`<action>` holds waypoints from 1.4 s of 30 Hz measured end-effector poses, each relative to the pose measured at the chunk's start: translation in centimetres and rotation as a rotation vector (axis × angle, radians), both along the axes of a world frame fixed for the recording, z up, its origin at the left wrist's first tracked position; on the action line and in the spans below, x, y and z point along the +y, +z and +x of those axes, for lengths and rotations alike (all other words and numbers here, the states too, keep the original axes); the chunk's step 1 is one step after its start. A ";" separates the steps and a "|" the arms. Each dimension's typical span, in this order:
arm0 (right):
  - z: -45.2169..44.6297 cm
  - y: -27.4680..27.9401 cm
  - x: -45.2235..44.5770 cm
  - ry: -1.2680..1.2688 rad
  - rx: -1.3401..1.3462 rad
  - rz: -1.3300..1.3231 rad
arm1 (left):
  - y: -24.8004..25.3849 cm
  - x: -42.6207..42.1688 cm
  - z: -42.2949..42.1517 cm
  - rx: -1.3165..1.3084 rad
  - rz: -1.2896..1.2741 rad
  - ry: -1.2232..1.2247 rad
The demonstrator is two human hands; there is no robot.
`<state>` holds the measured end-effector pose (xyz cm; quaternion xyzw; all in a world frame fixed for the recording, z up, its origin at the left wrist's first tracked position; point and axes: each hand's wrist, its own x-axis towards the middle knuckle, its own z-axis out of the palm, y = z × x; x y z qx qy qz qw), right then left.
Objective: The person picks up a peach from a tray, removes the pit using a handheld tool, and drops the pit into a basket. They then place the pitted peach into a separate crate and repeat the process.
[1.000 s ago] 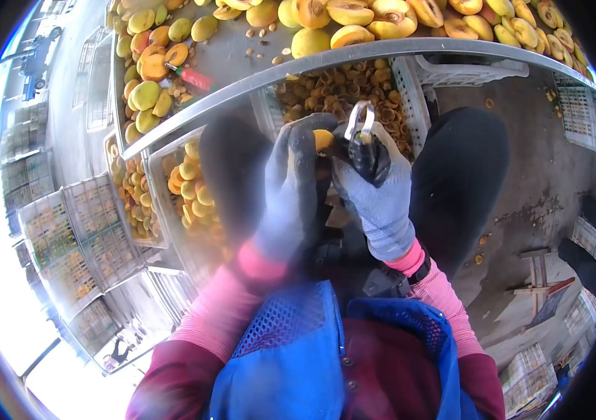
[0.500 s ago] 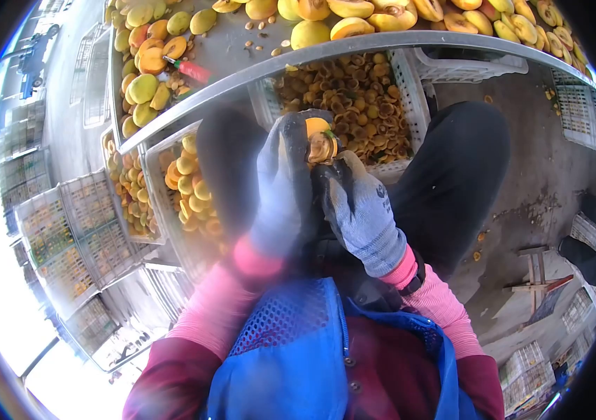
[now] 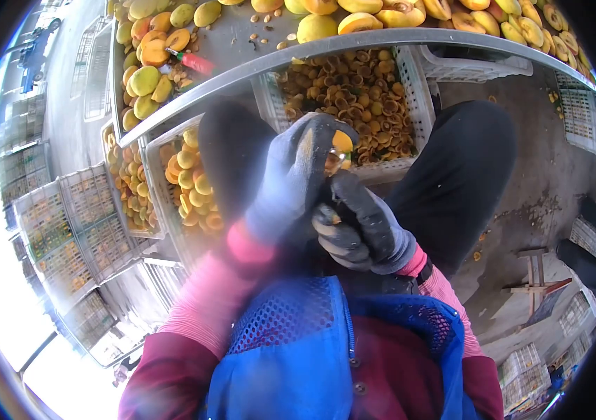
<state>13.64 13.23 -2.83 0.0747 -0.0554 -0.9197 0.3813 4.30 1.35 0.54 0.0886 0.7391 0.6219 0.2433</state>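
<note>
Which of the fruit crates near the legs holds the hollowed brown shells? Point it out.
The white crate between the knees: it holds brownish hollowed shells, whereas the crates at left hold yellow-orange fruit.

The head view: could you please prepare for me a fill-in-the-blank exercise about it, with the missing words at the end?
1. The left hand holds a piece of orange-yellow ____.
2. Both it and the right hand are covered by ____.
3. The person's vest is ____ in colour.
4. The tool lying on the metal table has a mostly ____ handle.

Missing words, in order: fruit; gloves; blue; red.
</note>
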 end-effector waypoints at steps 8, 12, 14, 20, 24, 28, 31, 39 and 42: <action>-0.4 -2.1 -2.3 -0.034 -0.009 -0.583 | 0.5 0.4 0.4 -0.546 0.273 0.317; -0.1 -1.6 -2.0 -0.050 0.009 -0.549 | -1.8 -2.9 1.9 0.604 -0.252 0.003; -0.6 -3.3 -2.3 0.010 0.038 -0.611 | -3.0 -6.6 0.7 0.427 -0.357 0.159; -1.2 -1.7 -2.0 0.062 -0.291 0.348 | 2.3 -18.0 -4.7 0.617 -1.399 -0.188; -2.8 1.2 -2.1 -0.024 0.021 0.832 | 3.9 -11.2 -7.5 0.493 -1.036 0.124; -5.5 6.6 0.4 0.198 0.948 1.512 | 1.3 -0.3 -12.9 0.675 -0.990 -0.040; -5.9 13.4 1.9 -0.064 1.551 1.769 | -1.0 5.2 -16.5 0.700 -1.132 -0.295; -5.5 18.4 1.9 -0.074 1.943 1.728 | -1.7 4.3 -20.1 0.625 -1.228 -0.620; -6.3 17.5 1.5 -0.156 1.946 1.753 | -2.2 2.1 -20.4 0.774 -1.232 -0.581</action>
